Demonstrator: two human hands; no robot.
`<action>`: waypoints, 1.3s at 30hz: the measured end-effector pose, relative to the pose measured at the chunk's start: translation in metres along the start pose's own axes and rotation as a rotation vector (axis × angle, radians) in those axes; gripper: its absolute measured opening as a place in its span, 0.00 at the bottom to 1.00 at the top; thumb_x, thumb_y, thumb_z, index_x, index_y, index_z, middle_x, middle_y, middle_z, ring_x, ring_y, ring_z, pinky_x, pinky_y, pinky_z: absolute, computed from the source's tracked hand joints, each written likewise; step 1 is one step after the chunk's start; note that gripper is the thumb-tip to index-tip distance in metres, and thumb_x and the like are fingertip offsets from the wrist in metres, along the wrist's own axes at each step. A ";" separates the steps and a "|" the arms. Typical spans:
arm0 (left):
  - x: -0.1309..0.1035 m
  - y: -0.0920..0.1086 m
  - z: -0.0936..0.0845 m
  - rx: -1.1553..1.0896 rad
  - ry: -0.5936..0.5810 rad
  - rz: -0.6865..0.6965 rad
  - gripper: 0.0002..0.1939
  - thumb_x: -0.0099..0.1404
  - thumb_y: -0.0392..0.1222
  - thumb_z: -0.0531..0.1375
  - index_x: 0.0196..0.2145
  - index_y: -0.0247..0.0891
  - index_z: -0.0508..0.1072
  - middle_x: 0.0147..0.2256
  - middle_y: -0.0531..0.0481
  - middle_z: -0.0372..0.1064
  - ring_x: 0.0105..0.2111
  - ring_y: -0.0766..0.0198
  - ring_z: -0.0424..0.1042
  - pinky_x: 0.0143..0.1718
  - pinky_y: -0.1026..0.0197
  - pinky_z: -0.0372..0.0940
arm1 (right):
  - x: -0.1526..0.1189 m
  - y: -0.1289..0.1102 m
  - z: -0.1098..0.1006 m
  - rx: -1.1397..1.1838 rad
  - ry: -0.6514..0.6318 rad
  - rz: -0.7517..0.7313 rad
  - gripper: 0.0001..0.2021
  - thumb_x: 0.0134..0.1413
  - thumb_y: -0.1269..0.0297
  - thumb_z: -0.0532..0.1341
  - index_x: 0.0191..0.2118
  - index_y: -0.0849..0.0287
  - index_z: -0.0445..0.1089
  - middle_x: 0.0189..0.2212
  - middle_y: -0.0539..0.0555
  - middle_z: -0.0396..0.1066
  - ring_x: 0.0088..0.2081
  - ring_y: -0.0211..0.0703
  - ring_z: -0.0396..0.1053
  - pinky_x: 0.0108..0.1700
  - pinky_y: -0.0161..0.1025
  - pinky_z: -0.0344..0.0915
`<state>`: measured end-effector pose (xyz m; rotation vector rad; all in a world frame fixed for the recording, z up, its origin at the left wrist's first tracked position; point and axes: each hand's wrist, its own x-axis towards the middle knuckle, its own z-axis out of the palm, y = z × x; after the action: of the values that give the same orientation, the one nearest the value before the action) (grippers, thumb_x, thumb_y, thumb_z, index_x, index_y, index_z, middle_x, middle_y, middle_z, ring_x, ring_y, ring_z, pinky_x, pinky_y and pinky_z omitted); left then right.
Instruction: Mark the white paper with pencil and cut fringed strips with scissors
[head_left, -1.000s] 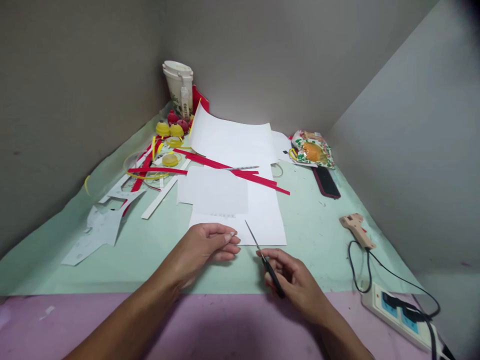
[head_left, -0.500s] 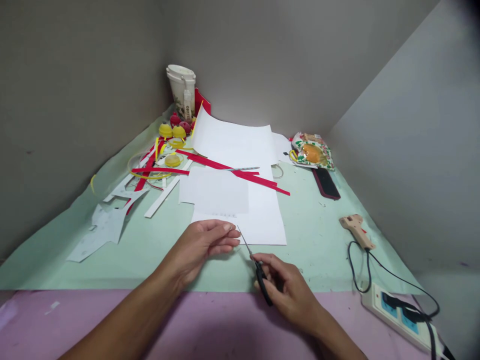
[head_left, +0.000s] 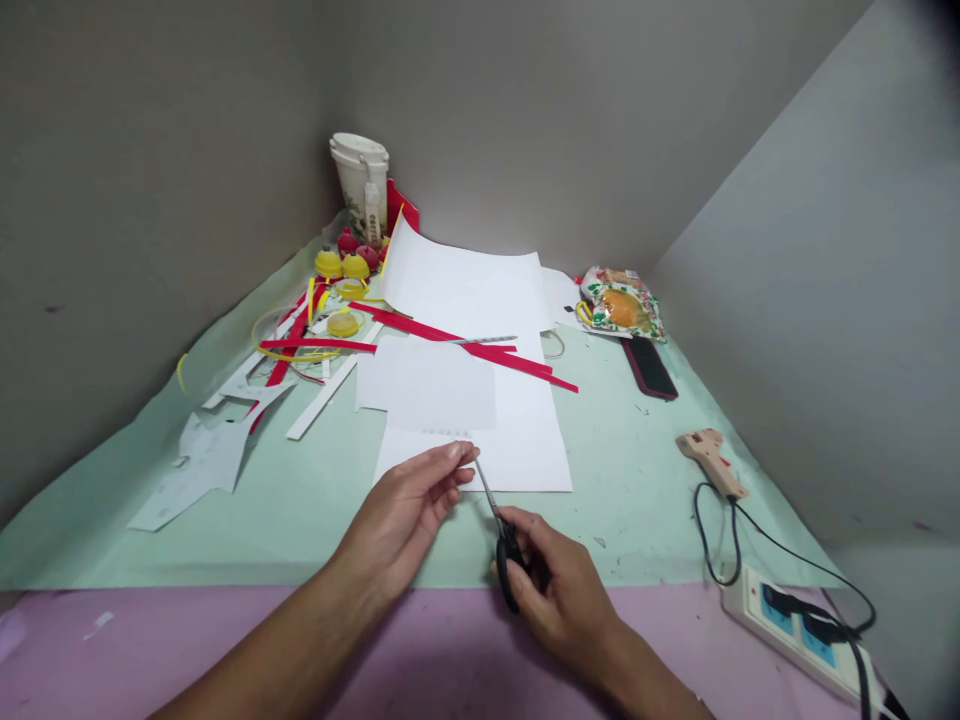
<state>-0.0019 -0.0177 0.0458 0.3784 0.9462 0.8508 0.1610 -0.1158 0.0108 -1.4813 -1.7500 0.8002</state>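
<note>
My right hand [head_left: 559, 575] grips black-handled scissors [head_left: 506, 560], whose blades point up and left. Thumb and fingers are pinched together on my left hand [head_left: 420, 495], right at the tip of the blades. Whatever is in that pinch is too small to make out. Beneath and beyond the hands lie white paper sheets [head_left: 529, 450]. A row of small pale pieces [head_left: 446, 432] rests on the paper just past my left fingertips. Farther back, red strips [head_left: 480, 350] and a thin patterned stick [head_left: 487, 340] lie across the sheets.
Cut white paper scraps [head_left: 202, 465], yellow domed pieces [head_left: 328, 263] and a lidded white cup [head_left: 361, 185] stand or lie on the left. To the right are a phone [head_left: 649, 368], a snack packet [head_left: 621, 308], a glue gun [head_left: 712, 462] and a power strip [head_left: 799, 640].
My right hand has shifted slightly left with the scissors, and the blades have turned a little more upright. The left fingertips have closed in toward the blade tip.
</note>
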 end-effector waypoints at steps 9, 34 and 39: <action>0.000 -0.002 0.000 -0.033 -0.039 -0.008 0.05 0.61 0.31 0.62 0.34 0.30 0.79 0.36 0.46 0.73 0.29 0.74 0.70 0.30 0.74 0.67 | 0.001 0.000 0.003 -0.039 0.027 -0.022 0.22 0.51 0.73 0.56 0.54 0.57 0.64 0.35 0.52 0.72 0.32 0.39 0.68 0.37 0.33 0.67; 0.002 -0.009 -0.003 -0.061 -0.039 -0.001 0.03 0.58 0.31 0.64 0.33 0.31 0.78 0.38 0.46 0.75 0.28 0.75 0.70 0.33 0.75 0.69 | 0.000 -0.002 0.005 0.004 0.013 -0.025 0.23 0.52 0.73 0.56 0.55 0.55 0.62 0.33 0.51 0.71 0.30 0.38 0.67 0.35 0.33 0.65; 0.002 -0.009 -0.003 -0.065 -0.033 0.014 0.03 0.58 0.31 0.65 0.32 0.32 0.78 0.36 0.46 0.75 0.28 0.74 0.70 0.33 0.74 0.69 | -0.001 -0.001 0.006 -0.010 0.015 -0.007 0.23 0.52 0.73 0.56 0.55 0.56 0.63 0.34 0.52 0.71 0.31 0.39 0.67 0.36 0.34 0.66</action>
<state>0.0006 -0.0222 0.0376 0.3423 0.8838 0.8833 0.1554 -0.1169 0.0083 -1.4828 -1.7493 0.7759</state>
